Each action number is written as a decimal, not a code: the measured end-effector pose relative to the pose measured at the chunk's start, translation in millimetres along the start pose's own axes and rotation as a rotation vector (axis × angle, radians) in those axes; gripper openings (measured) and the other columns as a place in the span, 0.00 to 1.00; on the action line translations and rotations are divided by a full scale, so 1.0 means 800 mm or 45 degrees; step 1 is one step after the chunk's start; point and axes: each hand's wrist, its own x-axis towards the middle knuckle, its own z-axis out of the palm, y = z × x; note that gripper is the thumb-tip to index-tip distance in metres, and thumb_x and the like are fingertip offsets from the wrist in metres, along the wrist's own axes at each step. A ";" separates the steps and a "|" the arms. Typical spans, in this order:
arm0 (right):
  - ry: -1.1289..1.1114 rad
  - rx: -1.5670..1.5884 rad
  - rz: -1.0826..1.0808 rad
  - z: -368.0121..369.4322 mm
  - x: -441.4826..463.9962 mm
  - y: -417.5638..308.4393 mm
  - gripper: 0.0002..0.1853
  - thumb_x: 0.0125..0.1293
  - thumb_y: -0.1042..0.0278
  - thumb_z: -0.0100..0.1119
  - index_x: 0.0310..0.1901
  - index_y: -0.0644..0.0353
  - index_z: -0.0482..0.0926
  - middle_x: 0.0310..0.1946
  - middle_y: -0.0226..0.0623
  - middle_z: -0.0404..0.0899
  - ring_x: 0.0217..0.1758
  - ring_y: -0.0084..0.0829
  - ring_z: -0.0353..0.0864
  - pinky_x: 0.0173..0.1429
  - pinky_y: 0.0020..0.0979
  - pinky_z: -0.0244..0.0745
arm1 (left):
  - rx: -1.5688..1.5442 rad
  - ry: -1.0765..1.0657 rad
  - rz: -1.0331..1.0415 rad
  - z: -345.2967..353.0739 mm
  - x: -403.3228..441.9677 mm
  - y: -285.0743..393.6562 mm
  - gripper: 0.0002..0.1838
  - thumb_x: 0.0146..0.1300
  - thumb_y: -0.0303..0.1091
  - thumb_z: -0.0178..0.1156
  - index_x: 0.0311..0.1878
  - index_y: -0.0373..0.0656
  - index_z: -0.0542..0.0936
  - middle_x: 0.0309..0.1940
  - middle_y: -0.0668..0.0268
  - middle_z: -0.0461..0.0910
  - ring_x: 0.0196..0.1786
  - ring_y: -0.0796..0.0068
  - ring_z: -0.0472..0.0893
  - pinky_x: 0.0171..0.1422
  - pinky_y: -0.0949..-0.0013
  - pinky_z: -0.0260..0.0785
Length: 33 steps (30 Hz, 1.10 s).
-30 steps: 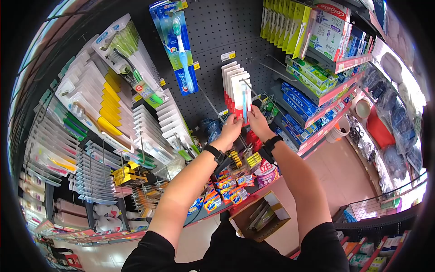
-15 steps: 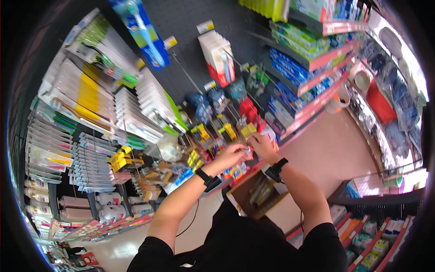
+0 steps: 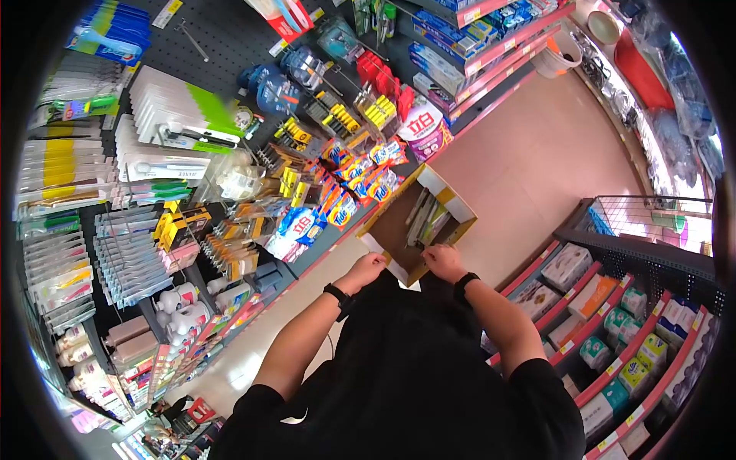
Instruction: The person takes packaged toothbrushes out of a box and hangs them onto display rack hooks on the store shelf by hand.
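Left hand [image 3: 368,268]: down from the hanging packs [image 3: 284,15] to beside the box [image 3: 395,228]; fingers curled, cannot tell whether grasping anything.
Right hand [image 3: 443,262]: likewise lowered, now at the near rim; grip equally unclear.
Boxed packs [image 3: 425,218]: inside, as a second ago.
Work: shifted from hanging packs to box.

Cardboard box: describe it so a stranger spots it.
From the black shirt, follow the forearms up to the left hand and right hand. Just beyond them, right of the orange Tide packets, is the cardboard box. Unlike those packets, it is open, brown inside, with slim packs in it.
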 end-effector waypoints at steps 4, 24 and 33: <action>0.019 -0.152 0.052 0.003 0.006 -0.008 0.11 0.64 0.60 0.53 0.37 0.47 0.87 0.39 0.32 0.86 0.48 0.38 0.82 0.52 0.42 0.70 | 0.183 0.055 0.067 0.002 0.013 -0.005 0.16 0.67 0.36 0.57 0.54 0.37 0.80 0.48 0.57 0.83 0.53 0.65 0.81 0.58 0.65 0.72; -0.516 -0.273 0.539 0.097 0.153 0.082 0.24 0.62 0.60 0.56 0.59 0.59 0.78 0.49 0.59 0.81 0.56 0.52 0.81 0.61 0.44 0.75 | -0.163 -0.058 0.130 -0.007 0.057 -0.015 0.12 0.74 0.33 0.50 0.48 0.37 0.80 0.29 0.63 0.85 0.28 0.76 0.85 0.32 0.73 0.76; -0.264 -0.108 0.609 0.170 0.210 0.128 0.21 0.63 0.61 0.57 0.58 0.53 0.80 0.49 0.57 0.82 0.55 0.53 0.82 0.58 0.46 0.77 | -0.215 -0.135 0.017 -0.014 0.056 -0.003 0.13 0.75 0.32 0.51 0.52 0.34 0.79 0.30 0.62 0.82 0.31 0.75 0.85 0.36 0.73 0.77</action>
